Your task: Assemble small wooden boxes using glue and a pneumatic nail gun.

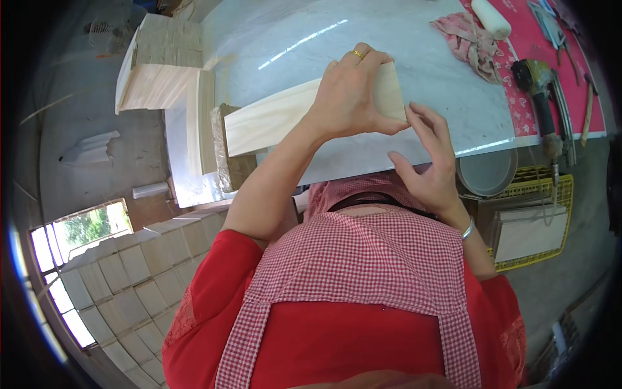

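A pale wooden board (269, 120) lies slantwise over the table, its left end by an upright, tape-wrapped wooden block (222, 149). My left hand (350, 94) spans the board near its right end, fingers on the far edge and thumb at the near one. A yellow ring is on one finger. Just right of the board's end corner is my right hand (433, 165), its thumb spread away from the fingers. Its fingertips are close to that corner; whether they touch it I cannot tell. Nothing shows in its grasp.
Stacked boards (162, 71) stand at the table's left. On the right lie a pink rag (470, 42), a white roll (491, 18) and a nail gun (539, 91) with a hose. Below are a round pan (487, 174) and yellow crate (565, 220). Wood piles (123, 292) fill the lower left.
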{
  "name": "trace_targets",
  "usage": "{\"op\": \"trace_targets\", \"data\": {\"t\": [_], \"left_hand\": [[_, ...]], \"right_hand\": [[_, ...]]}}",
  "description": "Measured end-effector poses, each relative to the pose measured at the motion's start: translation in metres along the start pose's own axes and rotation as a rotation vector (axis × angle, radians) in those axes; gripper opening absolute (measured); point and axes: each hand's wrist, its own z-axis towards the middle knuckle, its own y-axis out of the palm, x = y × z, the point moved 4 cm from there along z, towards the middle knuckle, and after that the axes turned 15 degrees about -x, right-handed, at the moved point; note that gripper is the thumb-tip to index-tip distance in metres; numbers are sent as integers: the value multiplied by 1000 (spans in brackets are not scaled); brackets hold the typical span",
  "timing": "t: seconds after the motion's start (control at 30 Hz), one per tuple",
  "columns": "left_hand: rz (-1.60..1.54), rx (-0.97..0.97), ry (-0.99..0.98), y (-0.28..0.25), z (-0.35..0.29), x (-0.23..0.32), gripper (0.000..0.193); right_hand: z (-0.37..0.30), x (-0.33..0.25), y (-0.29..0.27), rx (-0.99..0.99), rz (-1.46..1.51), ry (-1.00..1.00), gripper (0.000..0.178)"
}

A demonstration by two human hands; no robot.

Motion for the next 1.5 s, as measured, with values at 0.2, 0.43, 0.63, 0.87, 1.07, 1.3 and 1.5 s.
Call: {"op": "trace_targets", "data": {"t": [0.2, 0.43, 0.63, 0.87, 1.07, 1.3, 1.5], "left_hand": [[45, -7, -19, -1, -4, -2, 83], [25, 15, -69, 2, -5, -4, 81], [44, -21, -98, 4, -8, -4, 81], [65, -5, -60, 10, -5, -5, 86], [97, -43, -69, 11, -5, -8, 90], [113, -33, -56, 10, -7, -6, 92], [105, -29, -50, 12, -9, -6, 81]], "right_hand": [[-20, 34, -91, 55, -449, 148, 36], [-36, 129, -253, 9, -1240, 566, 60], [1, 123, -239, -113, -1314, 692, 55], [27, 79, -273, -177, -1088, 667, 39], [39, -56, -172, -237, -662, 684, 35], [61, -101, -116, -659, -609, 342, 40], [68, -102, -111, -695, -606, 336, 40]]}}
